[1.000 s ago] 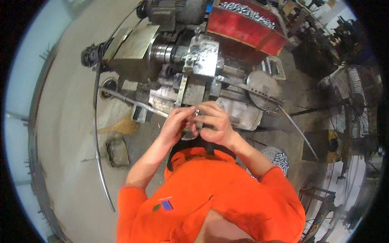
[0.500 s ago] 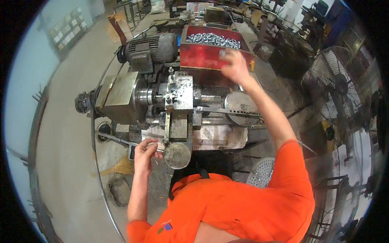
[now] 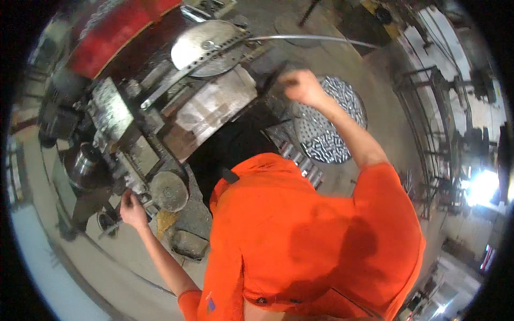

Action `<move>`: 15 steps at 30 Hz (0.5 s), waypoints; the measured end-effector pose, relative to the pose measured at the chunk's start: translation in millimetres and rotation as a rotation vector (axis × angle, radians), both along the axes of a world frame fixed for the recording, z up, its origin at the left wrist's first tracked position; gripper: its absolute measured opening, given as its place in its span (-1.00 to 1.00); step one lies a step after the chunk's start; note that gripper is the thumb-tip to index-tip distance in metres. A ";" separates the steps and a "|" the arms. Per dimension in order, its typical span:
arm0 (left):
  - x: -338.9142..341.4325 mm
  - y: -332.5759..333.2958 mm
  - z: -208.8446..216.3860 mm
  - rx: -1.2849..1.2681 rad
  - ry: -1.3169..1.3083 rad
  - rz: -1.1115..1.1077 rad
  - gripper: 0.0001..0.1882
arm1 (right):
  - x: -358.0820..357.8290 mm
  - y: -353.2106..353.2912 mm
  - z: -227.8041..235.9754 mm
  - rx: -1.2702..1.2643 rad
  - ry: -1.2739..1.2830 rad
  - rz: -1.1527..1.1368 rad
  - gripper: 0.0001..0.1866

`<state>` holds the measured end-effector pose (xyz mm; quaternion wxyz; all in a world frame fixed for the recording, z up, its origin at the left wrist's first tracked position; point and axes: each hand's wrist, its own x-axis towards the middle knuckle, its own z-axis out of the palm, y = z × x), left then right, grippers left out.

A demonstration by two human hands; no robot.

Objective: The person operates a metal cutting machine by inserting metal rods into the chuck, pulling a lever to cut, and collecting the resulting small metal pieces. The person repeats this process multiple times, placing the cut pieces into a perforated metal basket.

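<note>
My left hand point(image 3: 134, 211) is at the machine's near side, beside a round metal disc point(image 3: 169, 191). Its fingers are curled together at the slide's end; what lies between them is hidden. Out to the right, my right hand point(image 3: 306, 88) is raised with bent fingers, slightly blurred. Whatever it may hold cannot be made out. Below it and to its right is a round perforated plate point(image 3: 316, 124), with many small shiny metal pieces point(image 3: 342, 96) heaped on parts of it. The machine's metal block point(image 3: 112, 109) and chuck point(image 3: 87, 159) are at the left.
A red box point(image 3: 120, 35) stands at the upper left. A large disc point(image 3: 201, 45) with a perforated bar point(image 3: 184, 72) lies beyond a stained sheet point(image 3: 217, 101). Shiny cylinders point(image 3: 303, 165) line up by my torso. A metal rack point(image 3: 428, 123) stands at the right.
The view has turned to the right. My right hand has moved from the red box to near the perforated plate. My left hand stays by the machine's near side, its fingers now closer to the slide.
</note>
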<state>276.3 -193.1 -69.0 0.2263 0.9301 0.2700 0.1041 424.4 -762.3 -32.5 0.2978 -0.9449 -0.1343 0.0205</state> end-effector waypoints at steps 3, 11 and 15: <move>6.5 -6.1 9.4 -0.117 -0.007 -0.020 -0.75 | -90.9 -69.2 -100.0 -0.333 0.175 -0.206 -0.65; 4.3 -15.2 16.0 0.022 -0.012 0.008 -0.74 | -163.5 -84.3 -157.5 -0.599 0.460 0.059 -0.77; 3.5 -18.3 12.1 0.034 -0.086 -0.005 -0.74 | -165.6 -91.0 -173.4 -0.640 0.466 -0.009 -0.74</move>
